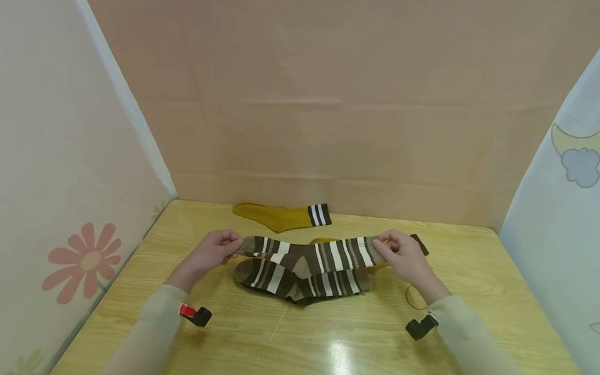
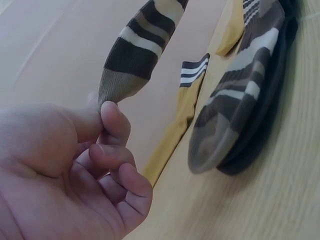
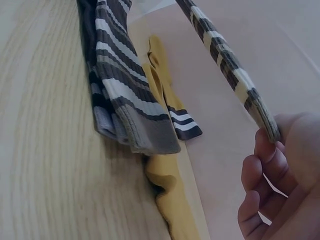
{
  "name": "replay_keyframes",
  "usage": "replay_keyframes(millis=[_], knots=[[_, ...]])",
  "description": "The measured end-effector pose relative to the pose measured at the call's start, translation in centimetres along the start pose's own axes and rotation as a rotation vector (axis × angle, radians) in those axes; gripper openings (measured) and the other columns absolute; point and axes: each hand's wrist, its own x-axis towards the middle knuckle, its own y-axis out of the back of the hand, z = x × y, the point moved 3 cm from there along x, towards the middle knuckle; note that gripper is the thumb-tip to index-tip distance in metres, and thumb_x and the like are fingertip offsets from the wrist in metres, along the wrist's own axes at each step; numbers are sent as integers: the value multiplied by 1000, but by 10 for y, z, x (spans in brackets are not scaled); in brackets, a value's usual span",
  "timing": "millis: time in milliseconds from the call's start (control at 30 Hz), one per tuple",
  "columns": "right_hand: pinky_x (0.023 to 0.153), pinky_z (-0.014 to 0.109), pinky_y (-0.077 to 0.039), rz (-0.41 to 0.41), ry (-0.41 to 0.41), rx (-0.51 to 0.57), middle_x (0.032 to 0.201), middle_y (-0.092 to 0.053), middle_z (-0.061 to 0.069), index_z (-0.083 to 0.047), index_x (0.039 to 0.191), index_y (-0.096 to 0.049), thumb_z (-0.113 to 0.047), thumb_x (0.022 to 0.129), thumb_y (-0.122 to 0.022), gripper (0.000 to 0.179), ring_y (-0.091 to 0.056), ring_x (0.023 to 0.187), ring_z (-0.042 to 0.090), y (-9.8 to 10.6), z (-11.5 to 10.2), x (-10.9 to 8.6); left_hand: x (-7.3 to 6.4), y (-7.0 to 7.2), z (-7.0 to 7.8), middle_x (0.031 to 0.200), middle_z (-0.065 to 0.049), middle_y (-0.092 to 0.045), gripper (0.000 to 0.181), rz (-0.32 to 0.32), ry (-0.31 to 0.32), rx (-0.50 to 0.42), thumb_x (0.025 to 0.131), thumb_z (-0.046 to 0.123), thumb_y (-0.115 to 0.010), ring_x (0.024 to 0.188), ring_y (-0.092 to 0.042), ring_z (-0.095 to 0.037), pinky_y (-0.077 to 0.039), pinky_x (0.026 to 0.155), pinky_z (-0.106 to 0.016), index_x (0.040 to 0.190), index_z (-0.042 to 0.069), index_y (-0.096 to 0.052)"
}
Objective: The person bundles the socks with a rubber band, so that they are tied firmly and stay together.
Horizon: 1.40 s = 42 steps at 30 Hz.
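A brown-and-white striped sock (image 1: 334,256) is stretched sideways between both hands, raised above the table. My left hand (image 1: 218,248) pinches its grey-brown toe between thumb and forefinger, the other fingers loosely curled. At the cuff, my right hand (image 1: 403,257) pinches the sock's edge. Just below lies a second striped sock (image 1: 276,279) of the same pattern, on top of dark socks (image 2: 260,130) that show along its edge in the left wrist view. Its ribbed cuff (image 3: 150,130) faces the right side.
Toward the back of the wooden table (image 1: 285,353) lies a mustard sock (image 1: 276,215) with a black-and-white cuff. Another mustard sock (image 3: 172,195) lies partly hidden behind the striped ones. A thin ring (image 1: 414,299) is near the right wrist. Fabric walls (image 1: 305,122) enclose the back and sides.
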Motion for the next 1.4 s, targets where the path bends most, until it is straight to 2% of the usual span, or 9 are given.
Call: replay_keyframes(millis=[167, 200, 467, 633, 1000, 1067, 1200, 1300, 1400], knots=[[56, 34, -46, -15, -8, -11, 66, -57, 9, -4, 114, -68, -31, 108, -62, 29, -36, 47, 8, -9, 2, -3, -6, 3, -7, 82, -6, -60, 21, -5, -6, 6, 111, 16, -56, 65, -46, -13, -41, 62, -28, 110, -4, -62], [48, 31, -36, -21, -14, -12, 66, -57, 9, -4, 114, -68, -32, 108, -62, 29, -36, 48, 8, -11, 3, -4, -7, 4, -8, 82, -8, -60, 21, -7, -2, 10, 111, 17, -56, 65, -46, -13, -41, 62, -28, 111, -4, -62], [52, 29, -40, -51, -52, -9, 70, -61, 9, -10, 110, -67, -35, 107, -64, 25, -43, 54, 12, -25, 12, -11, -13, 6, -16, 83, -15, -62, 22, -9, 22, 43, 110, 18, -58, 67, -48, -16, -40, 59, -28, 115, -2, -64], [54, 28, -42, -70, -87, 9, 71, -60, 5, -9, 110, -67, -35, 106, -65, 26, -46, 57, 14, -31, 15, -13, -15, 7, -18, 82, -16, -63, 21, -16, 26, 72, 109, 18, -59, 59, -43, -12, -37, 55, -25, 114, -2, -65], [54, 27, -41, -111, -55, -27, 71, -59, 1, -5, 111, -66, -28, 107, -64, 24, -47, 59, 12, -37, 16, -16, -14, 5, -27, 84, -21, -68, 17, -33, 37, 123, 108, 16, -61, 57, -41, -13, -36, 55, -24, 109, 1, -69], [54, 26, -41, -115, -52, -25, 71, -59, 1, -5, 111, -66, -27, 107, -64, 22, -47, 59, 12, -38, 15, -17, -14, 4, -28, 84, -20, -68, 18, -37, 39, 127, 108, 16, -61, 59, -43, -14, -36, 55, -25, 110, 0, -69], [56, 26, -40, -130, -67, -37, 71, -58, 0, -6, 112, -66, -25, 107, -65, 21, -47, 60, 12, -40, 17, -18, -16, 2, -33, 85, -14, -70, 18, -42, 62, 135, 108, 18, -61, 72, -59, -20, -39, 59, -27, 111, 2, -69], [57, 27, -40, -134, -73, -42, 73, -58, 0, -6, 112, -65, -26, 107, -65, 21, -46, 62, 12, -40, 17, -19, -16, 1, -35, 88, -10, -71, 19, -52, 47, 148, 109, 18, -61, 84, -67, -23, -43, 63, -29, 112, 1, -69], [57, 27, -40, -138, -64, -39, 73, -58, 0, -5, 112, -65, -25, 106, -65, 21, -46, 62, 12, -40, 17, -20, -15, 1, -35, 90, -8, -71, 19, -59, 30, 154, 109, 17, -60, 86, -69, -23, -45, 64, -30, 112, 1, -69]])
